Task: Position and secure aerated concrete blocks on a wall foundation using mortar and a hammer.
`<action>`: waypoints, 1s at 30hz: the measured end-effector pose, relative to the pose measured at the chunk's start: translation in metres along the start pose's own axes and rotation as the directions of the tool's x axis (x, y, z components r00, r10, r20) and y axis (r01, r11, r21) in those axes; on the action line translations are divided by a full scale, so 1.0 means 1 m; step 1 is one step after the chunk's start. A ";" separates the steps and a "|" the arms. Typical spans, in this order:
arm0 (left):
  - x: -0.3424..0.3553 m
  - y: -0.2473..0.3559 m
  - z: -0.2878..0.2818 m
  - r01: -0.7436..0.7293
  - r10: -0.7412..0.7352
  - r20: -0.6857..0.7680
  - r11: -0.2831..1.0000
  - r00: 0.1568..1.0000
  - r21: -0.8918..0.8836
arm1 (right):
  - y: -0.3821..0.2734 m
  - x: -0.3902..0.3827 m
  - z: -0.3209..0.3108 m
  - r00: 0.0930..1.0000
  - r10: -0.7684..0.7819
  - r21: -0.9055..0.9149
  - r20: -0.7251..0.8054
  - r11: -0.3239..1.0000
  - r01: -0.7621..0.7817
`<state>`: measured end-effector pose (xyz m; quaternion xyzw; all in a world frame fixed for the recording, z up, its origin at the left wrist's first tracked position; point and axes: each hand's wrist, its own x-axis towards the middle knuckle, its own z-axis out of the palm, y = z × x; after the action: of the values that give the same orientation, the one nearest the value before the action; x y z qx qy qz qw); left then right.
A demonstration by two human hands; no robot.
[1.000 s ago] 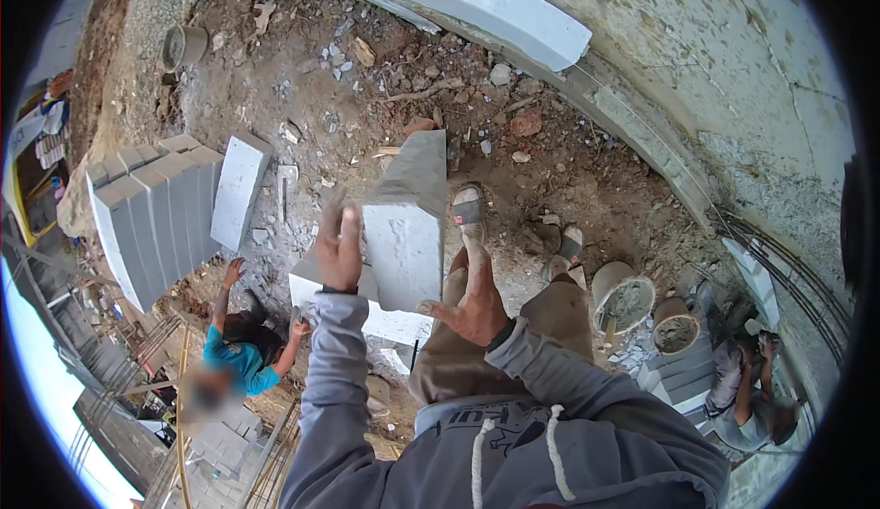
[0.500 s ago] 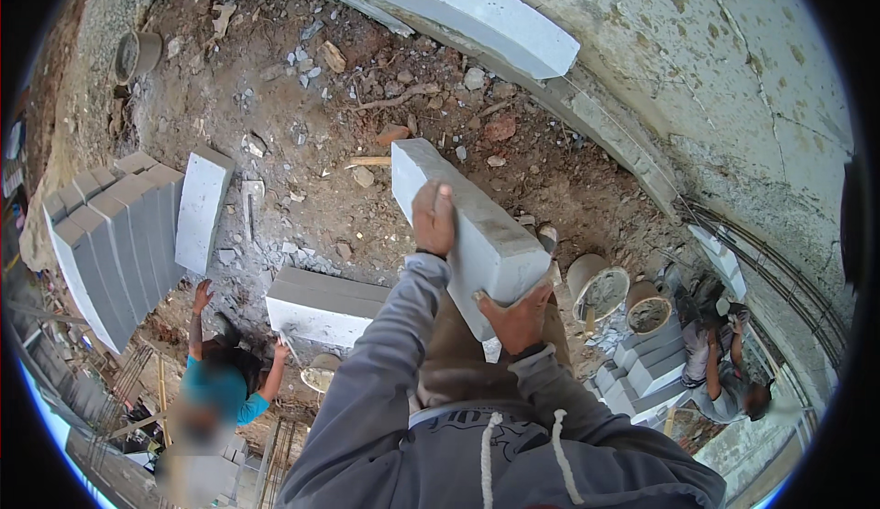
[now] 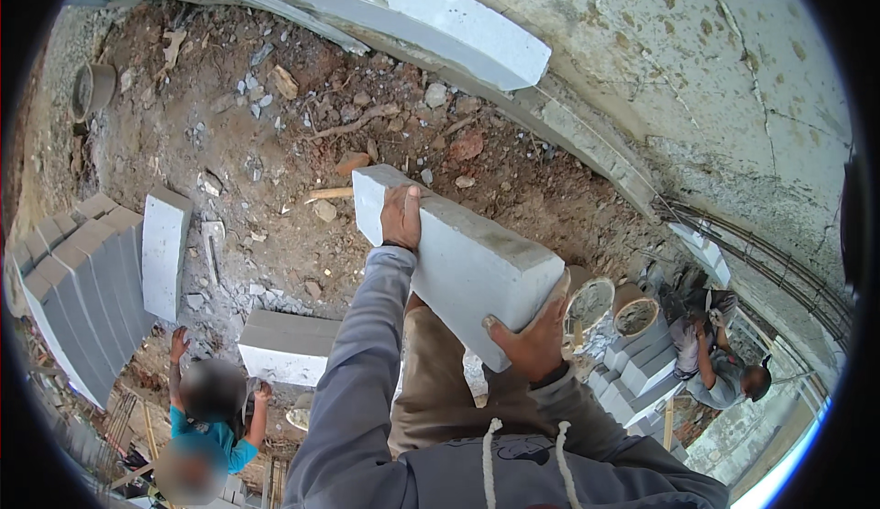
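A long pale grey concrete block (image 3: 467, 257) is held up in front of my body, tilted so its far left end points away from me and its near end lies to the right. My left hand (image 3: 401, 216) grips the top edge near the far end, fingers closed over it. At the near right end, my right hand (image 3: 533, 339) clasps the corner, with the thumb on the broad face and the other fingers mostly hidden behind the end.
Stacked blocks (image 3: 87, 289) and a single upright block (image 3: 167, 252) stand left; another block group (image 3: 289, 344) lies nearer. Co-workers crouch at lower left (image 3: 220, 426) and right (image 3: 715, 353). Mortar buckets (image 3: 634, 312) stand right. A block course (image 3: 440, 23) runs along the concrete wall (image 3: 697, 60).
The block has turned in my hands; its far end has moved left and its broad face shows more. Both hands keep their hold. The surroundings have shifted left in view.
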<state>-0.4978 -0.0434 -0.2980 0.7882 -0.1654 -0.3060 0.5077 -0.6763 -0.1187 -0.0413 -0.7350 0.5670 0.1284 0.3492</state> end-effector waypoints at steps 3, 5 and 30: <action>0.018 0.013 -0.010 0.117 -0.115 -0.035 0.992 0.993 0.057 | -0.032 0.027 -0.011 0.993 -0.116 -0.038 -0.017 0.993 0.115; 0.030 0.016 -0.018 0.213 -0.202 -0.092 0.969 0.975 0.129 | -0.058 0.041 -0.016 0.983 -0.184 -0.090 -0.011 0.979 0.182; -0.093 0.350 -0.076 0.205 0.441 0.463 0.516 0.769 -0.832 | -0.394 -0.267 -0.313 0.808 -0.327 -0.753 0.491 0.308 0.582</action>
<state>-0.5012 -0.0870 0.0692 0.2736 -0.2107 -0.5510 0.7598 -0.4638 -0.0817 0.4865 -0.9125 0.1347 0.3861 0.0072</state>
